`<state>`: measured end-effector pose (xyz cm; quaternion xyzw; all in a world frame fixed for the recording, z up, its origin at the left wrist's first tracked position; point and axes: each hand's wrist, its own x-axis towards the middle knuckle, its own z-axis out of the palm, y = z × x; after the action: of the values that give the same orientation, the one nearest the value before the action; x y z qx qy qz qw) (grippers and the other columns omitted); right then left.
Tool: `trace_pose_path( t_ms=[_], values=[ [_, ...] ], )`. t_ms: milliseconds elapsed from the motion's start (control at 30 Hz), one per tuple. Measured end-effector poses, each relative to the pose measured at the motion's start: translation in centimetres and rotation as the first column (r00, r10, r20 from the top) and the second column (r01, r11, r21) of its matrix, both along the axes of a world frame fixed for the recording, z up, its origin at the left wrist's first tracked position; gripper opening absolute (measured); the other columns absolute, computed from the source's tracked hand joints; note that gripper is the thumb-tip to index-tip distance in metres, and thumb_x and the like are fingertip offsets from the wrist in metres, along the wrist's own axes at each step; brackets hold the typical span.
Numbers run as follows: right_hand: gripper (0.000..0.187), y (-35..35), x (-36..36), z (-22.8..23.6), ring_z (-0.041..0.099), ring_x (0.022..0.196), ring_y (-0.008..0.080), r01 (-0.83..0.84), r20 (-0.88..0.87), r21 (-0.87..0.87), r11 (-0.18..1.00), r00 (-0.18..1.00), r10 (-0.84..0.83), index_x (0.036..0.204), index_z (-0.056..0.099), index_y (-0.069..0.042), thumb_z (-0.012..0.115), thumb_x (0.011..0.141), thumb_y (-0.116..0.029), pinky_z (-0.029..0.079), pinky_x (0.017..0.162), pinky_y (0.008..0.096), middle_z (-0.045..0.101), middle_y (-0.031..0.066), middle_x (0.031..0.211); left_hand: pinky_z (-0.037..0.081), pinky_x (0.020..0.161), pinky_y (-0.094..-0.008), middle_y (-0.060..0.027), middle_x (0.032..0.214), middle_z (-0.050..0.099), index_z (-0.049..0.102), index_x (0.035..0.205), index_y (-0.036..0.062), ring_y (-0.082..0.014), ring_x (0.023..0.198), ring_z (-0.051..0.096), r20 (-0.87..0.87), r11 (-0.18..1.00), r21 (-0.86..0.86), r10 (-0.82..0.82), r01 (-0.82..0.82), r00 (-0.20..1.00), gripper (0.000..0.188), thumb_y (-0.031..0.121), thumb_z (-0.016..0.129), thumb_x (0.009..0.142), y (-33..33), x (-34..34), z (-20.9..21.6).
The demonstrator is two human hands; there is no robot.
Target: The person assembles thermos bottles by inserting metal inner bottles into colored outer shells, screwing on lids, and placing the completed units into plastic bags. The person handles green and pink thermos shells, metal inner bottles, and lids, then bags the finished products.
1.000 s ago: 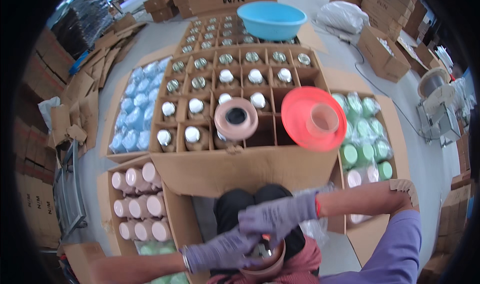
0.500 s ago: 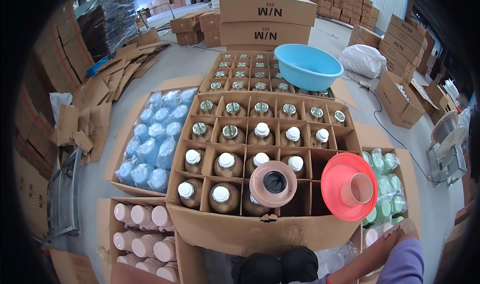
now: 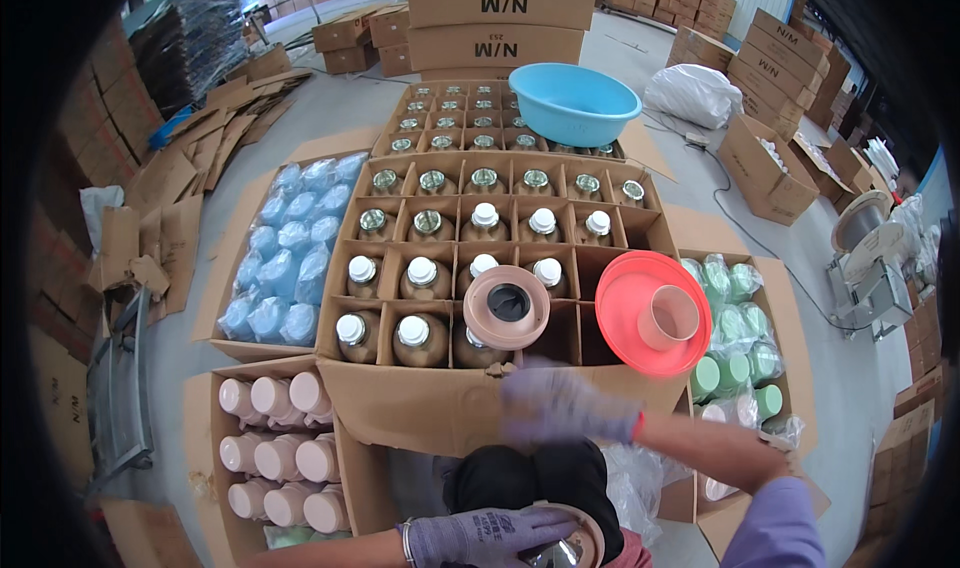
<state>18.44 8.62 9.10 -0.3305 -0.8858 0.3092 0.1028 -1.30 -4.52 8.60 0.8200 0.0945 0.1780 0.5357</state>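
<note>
My left hand [image 3: 475, 538], in a grey-purple glove, rests over a pink-rimmed vessel with a shiny silvery inside [image 3: 590, 530] at my lap, its fingers across the rim. My right hand [image 3: 548, 403], in the same kind of glove, is smeared by motion before the carton's near wall; whether it holds anything does not show. The divided carton [image 3: 420, 408] holds shiny bottles, the nearer ones with white caps [image 3: 412, 327]. On top of it lie a pink ring-shaped piece with a black centre [image 3: 535, 308] and a red dish [image 3: 620, 318] bearing a pink cup [image 3: 668, 315].
A blue basin [image 3: 575, 108] sits on another bottle carton behind. Flanking cartons hold blue wrapped pieces [image 3: 290, 273], pink containers [image 3: 275, 458] and green pieces [image 3: 735, 368]. Clear plastic bags [image 3: 635, 483] lie right of my knees. A cable crosses the floor on the right.
My left hand has come into view with the pink-rimmed vessel at my lap. My right hand has swung into view toward the carton's front. The whole view has shifted, placing things higher and further left.
</note>
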Motion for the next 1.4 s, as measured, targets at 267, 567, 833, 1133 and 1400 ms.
trace_pose_path(
  t_ms=[267, 567, 833, 1133, 1400],
  values=[
    [0.077, 1.6, 1.9, -3.9, 0.047, 0.13, 0.0442, 0.47, -0.314, 0.216, 0.856, 0.864, -0.395, 0.145, 0.043, -0.006, 0.076, 0.083, -0.037, 0.04, 0.11, 0.05, 0.046, 0.0229, 0.141, 0.038, 0.112, -0.0497, -0.019, 0.151, 0.043, 0.054, 0.142, 0.0136, -0.042, 0.136, 0.044, -0.157, 0.982, 0.169, 0.117, -0.09, 0.981, 0.066, 0.045, 0.072, 0.087, -3.0, -0.5, 4.6],
    [0.057, -13.1, 9.5, -0.7, 0.055, 0.124, 0.0238, 0.513, -0.332, -0.427, 0.745, 0.678, -0.656, 0.147, 0.045, -0.005, 0.065, 0.096, -0.022, 0.043, 0.109, 0.0378, 0.053, 0.0134, 0.136, 0.052, 0.101, -0.0398, -0.019, 0.141, 0.058, 0.059, 0.135, 0.0009, -0.0317, 0.126, 0.06, -0.432, 0.458, -0.433, 0.651, -0.777, 0.624, 0.043, 0.026, 0.061, 0.1, -10.2, -9.1, 1.5],
    [0.052, -14.3, 7.0, 0.8, 0.056, 0.122, 0.0212, 0.267, -0.505, -0.624, 0.734, 0.579, -0.64, 0.146, 0.048, -0.007, 0.064, 0.099, -0.024, 0.046, 0.104, 0.0358, 0.056, 0.0101, 0.127, 0.032, 0.119, -0.0579, -0.0154, 0.154, 0.045, 0.045, 0.147, 0.0058, -0.0356, 0.141, 0.044, 0.217, 0.215, -0.976, 0.956, 0.031, 0.195, 0.049, 0.03, 0.047, 0.105, -9.7, -8.4, -7.3],
    [0.049, -5.7, 6.9, -1.6, 0.059, 0.116, 0.0299, 0.548, -0.441, -0.302, 0.78, 0.645, -0.624, 0.136, 0.054, -0.005, 0.064, 0.096, -0.03, 0.048, 0.1, 0.0411, 0.06, 0.0153, 0.119, 0.038, 0.116, -0.046, -0.0168, 0.145, 0.055, 0.06, 0.131, -0.0026, -0.0329, 0.136, 0.05, -0.036, 0.473, -0.722, 0.703, -0.504, 0.711, 0.048, 0.037, 0.048, 0.106, -3.4, -8.5, 4.3],
    [0.06, 9.5, -0.7, -5.9, 0.051, 0.129, 0.0404, 0.441, -0.059, 0.234, 0.866, 0.896, -0.441, 0.136, 0.053, -0.017, 0.072, 0.082, -0.034, 0.043, 0.108, 0.0476, 0.049, 0.0192, 0.14, 0.038, 0.113, -0.0404, -0.0102, 0.143, 0.05, 0.066, 0.12, 0.0084, -0.0326, 0.134, 0.045, -0.377, 0.954, 0.293, 0.055, 0.063, 0.925, 0.034, 0.034, 0.055, 0.1, -3.5, 2.6, 4.2]
  ],
)
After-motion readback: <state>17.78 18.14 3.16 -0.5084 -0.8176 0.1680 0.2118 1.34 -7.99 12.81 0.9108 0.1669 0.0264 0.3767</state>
